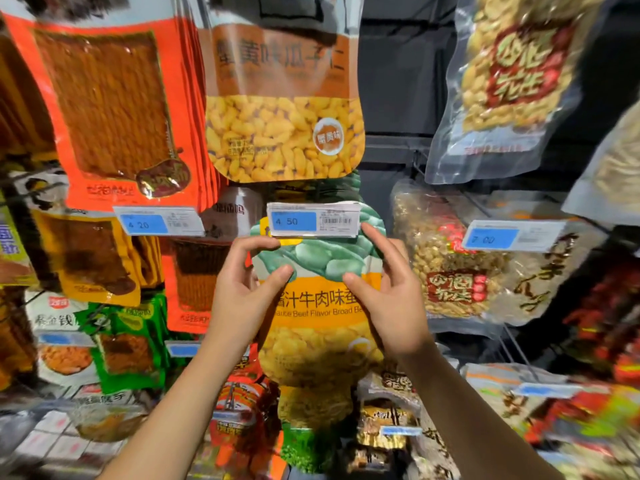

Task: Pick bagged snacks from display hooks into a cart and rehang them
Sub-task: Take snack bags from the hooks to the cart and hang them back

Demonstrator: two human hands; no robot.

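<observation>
Hands pinch the orange-and-green plastic broad-bean snack bag (320,306) at frame centre: left hand (242,289) and right hand (391,292) flank its top, long axis vertical, below the white 4.50 price tag (311,221).

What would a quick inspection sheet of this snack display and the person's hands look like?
Surface: dark hook rack hung with snack bags; no table seen.
Job's things: broad bean bag, green and yellow, held just under the 4.50 price tag; whether its top is on the hook cannot be told.
Clutter: yellow seed bag above, orange bag upper left, peanut bag upper right, many more bags below.
Grippers: left hand and right hand pinch the bean bag's upper edges.
Cables: nothing seen.
Surroundings: more price tags, 4.20 and 7.00; cart not in view.
</observation>
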